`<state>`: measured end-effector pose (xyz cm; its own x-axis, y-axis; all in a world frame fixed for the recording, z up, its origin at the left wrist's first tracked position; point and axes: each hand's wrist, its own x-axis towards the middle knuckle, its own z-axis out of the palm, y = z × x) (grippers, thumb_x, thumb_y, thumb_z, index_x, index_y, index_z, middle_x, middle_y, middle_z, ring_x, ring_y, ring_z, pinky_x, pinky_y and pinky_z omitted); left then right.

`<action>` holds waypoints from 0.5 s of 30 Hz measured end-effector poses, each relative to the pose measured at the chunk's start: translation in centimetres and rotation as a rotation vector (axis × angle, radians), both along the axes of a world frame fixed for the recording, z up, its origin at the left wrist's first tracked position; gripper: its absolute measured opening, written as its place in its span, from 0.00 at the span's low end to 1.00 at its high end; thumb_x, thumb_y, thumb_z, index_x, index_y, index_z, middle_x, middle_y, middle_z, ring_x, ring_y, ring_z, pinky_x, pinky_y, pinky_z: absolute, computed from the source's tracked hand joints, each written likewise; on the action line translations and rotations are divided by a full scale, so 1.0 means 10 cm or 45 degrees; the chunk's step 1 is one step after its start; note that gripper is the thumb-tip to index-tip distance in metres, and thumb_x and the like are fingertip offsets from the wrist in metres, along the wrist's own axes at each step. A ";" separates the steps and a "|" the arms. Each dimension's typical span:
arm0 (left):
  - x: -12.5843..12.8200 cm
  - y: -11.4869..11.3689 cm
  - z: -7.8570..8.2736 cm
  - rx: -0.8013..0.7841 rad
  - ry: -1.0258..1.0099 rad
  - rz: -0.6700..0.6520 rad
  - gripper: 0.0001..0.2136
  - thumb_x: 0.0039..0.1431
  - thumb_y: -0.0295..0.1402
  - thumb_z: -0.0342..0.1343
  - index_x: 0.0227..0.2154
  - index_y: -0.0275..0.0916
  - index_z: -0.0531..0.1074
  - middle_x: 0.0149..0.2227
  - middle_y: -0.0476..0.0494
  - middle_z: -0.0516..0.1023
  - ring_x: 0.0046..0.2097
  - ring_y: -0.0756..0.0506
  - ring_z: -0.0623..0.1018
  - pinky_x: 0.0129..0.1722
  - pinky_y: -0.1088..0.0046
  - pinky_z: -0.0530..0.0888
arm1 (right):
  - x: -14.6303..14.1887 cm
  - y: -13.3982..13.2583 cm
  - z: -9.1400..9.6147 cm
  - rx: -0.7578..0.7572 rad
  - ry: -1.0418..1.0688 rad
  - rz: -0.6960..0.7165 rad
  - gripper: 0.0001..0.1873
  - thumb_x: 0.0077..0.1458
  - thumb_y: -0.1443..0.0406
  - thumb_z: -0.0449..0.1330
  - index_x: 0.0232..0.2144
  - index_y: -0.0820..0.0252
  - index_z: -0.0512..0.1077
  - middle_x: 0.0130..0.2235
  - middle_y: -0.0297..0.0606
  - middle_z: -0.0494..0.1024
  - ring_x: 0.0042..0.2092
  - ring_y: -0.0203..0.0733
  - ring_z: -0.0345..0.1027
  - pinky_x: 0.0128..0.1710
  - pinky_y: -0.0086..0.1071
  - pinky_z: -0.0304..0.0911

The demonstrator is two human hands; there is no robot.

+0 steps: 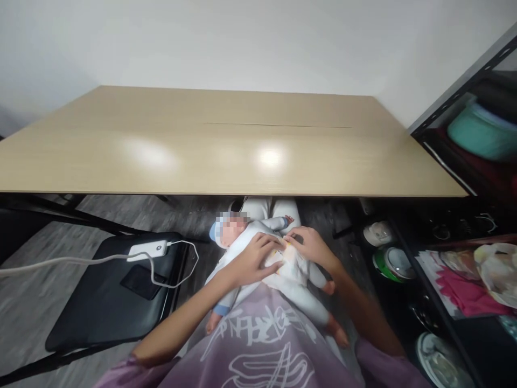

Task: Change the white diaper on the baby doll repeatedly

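Across my lap lies a baby doll (246, 250) in a light outfit with blue cuffs and a blue cap, its head to the left and its legs to the lower right. A white diaper (297, 267) with small coloured marks is around its hips. My left hand (258, 258) rests over the doll's belly and the diaper's upper edge, thumb apart from the fingers. At the diaper's far upper edge, my right hand (311, 245) has its fingertips pinched together on the diaper. The fingers partly hide the diaper's waist.
A wooden table (226, 161) stands just beyond my knees. On the left, a black chair (105, 307) holds a white power bank (147, 250) with cables and a dark phone (143, 281). Shelves to the right carry a pink cloth (464, 291), a green-rimmed container (393, 264) and a teal container (482, 129).
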<state>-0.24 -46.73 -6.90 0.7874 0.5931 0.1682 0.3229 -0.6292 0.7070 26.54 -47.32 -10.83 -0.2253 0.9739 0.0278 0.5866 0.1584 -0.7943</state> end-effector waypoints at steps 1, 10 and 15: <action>0.01 0.02 -0.03 -0.019 -0.034 -0.003 0.16 0.77 0.44 0.61 0.60 0.44 0.77 0.61 0.38 0.80 0.62 0.36 0.75 0.66 0.55 0.73 | 0.03 0.06 -0.07 0.004 -0.014 -0.040 0.13 0.72 0.57 0.62 0.36 0.52 0.84 0.40 0.38 0.90 0.44 0.49 0.84 0.50 0.40 0.73; -0.18 -0.08 -0.10 -0.258 -0.332 0.046 0.09 0.77 0.42 0.63 0.43 0.42 0.79 0.51 0.40 0.85 0.56 0.41 0.79 0.61 0.60 0.73 | -0.07 0.22 0.02 0.136 0.093 0.067 0.15 0.75 0.56 0.62 0.56 0.53 0.82 0.57 0.43 0.86 0.60 0.50 0.79 0.66 0.45 0.68; -0.37 -0.17 -0.14 -0.464 -0.405 -0.192 0.28 0.76 0.58 0.58 0.27 0.41 0.79 0.28 0.43 0.80 0.41 0.42 0.78 0.54 0.61 0.74 | -0.34 0.02 0.46 0.065 0.113 0.578 0.19 0.77 0.52 0.59 0.46 0.56 0.84 0.48 0.43 0.85 0.52 0.48 0.77 0.58 0.40 0.70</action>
